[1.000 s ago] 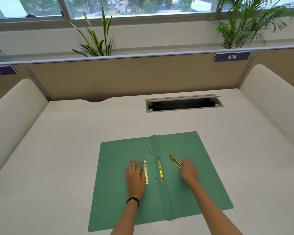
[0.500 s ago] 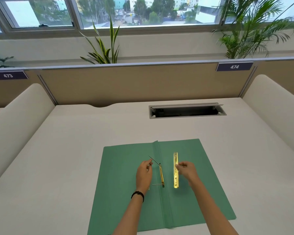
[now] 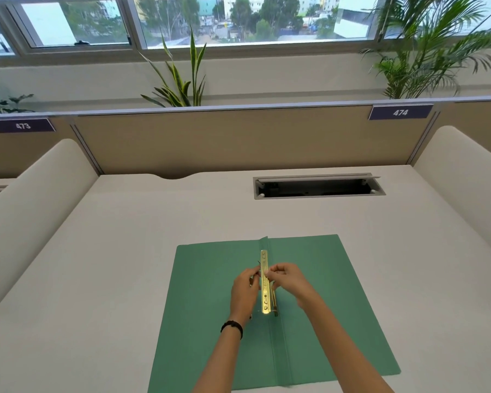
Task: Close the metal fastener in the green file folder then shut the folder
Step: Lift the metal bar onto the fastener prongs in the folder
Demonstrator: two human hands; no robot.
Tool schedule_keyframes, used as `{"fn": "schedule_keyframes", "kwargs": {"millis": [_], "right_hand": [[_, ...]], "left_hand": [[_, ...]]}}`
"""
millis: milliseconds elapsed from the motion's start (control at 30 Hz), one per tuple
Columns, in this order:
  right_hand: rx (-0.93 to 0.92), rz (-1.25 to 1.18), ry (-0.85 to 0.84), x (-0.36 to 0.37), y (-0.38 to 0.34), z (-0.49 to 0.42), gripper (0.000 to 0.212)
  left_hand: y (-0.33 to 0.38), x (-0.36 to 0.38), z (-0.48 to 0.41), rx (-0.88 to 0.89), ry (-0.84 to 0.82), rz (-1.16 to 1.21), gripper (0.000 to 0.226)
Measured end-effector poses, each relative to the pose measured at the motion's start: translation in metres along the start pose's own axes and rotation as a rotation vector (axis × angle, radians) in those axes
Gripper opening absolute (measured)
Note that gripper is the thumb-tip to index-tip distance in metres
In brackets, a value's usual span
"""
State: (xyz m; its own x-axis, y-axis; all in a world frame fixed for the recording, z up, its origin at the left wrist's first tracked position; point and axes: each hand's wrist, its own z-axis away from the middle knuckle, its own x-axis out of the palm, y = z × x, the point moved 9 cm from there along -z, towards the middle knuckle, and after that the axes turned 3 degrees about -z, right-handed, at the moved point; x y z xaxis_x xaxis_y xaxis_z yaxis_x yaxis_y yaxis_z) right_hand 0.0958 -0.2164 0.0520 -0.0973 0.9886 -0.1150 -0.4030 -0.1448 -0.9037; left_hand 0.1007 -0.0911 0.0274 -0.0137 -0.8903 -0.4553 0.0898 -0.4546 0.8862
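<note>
Lying open and flat on the pale worktop (image 3: pixel 125 265), the green file folder (image 3: pixel 338 307) serves as the landmark here, its centre crease running away from the person. Over that crease, about midway along it, both hands meet. The right hand (image 3: pixel 288 280) is pinched on the brass fastener bar (image 3: pixel 265 282), thumb and fingertips closed on its right edge near the middle; the bar is long and punched with holes, and lies lengthwise along the crease, its far end short of the folder's far edge. The left hand (image 3: pixel 244 290) comes in from the folder's left leaf with its fingertips drawn together at the bar's left edge, seemingly on a thin dark prong (image 3: pixel 258 263) that sticks up just there; whether it truly grips the prong cannot be told. A black band (image 3: pixel 233 326) circles the left wrist. Beneath the bar's near end a second brass strip (image 3: pixel 275 307) shows on the folder. Beyond the folder's far edge, to the right, a cable slot (image 3: pixel 319 187) is cut into the worktop.
</note>
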Motion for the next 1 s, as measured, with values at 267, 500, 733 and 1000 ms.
{"fn": "schedule_keyframes", "kwargs": {"millis": [267,500,733,1000], "right_hand": [[-0.004,0.052,-0.005,0.003,-0.006,-0.003,0.009],[-0.021,0.068,-0.022,0.004,-0.013,-0.004,0.009],[0.018,0.112,-0.056,0.006,-0.008,-0.004,0.013],[0.076,0.149,-0.050,0.004,0.001,-0.006,0.009]], "left_hand": [[0.001,0.001,-0.002,0.030,0.008,-0.019,0.023],[0.002,0.002,-0.004,0.034,0.007,-0.020,0.020],[0.002,0.003,-0.001,0.017,-0.091,0.031,0.021],[-0.018,0.016,0.026,-0.186,-0.680,-0.081,0.031]]}}
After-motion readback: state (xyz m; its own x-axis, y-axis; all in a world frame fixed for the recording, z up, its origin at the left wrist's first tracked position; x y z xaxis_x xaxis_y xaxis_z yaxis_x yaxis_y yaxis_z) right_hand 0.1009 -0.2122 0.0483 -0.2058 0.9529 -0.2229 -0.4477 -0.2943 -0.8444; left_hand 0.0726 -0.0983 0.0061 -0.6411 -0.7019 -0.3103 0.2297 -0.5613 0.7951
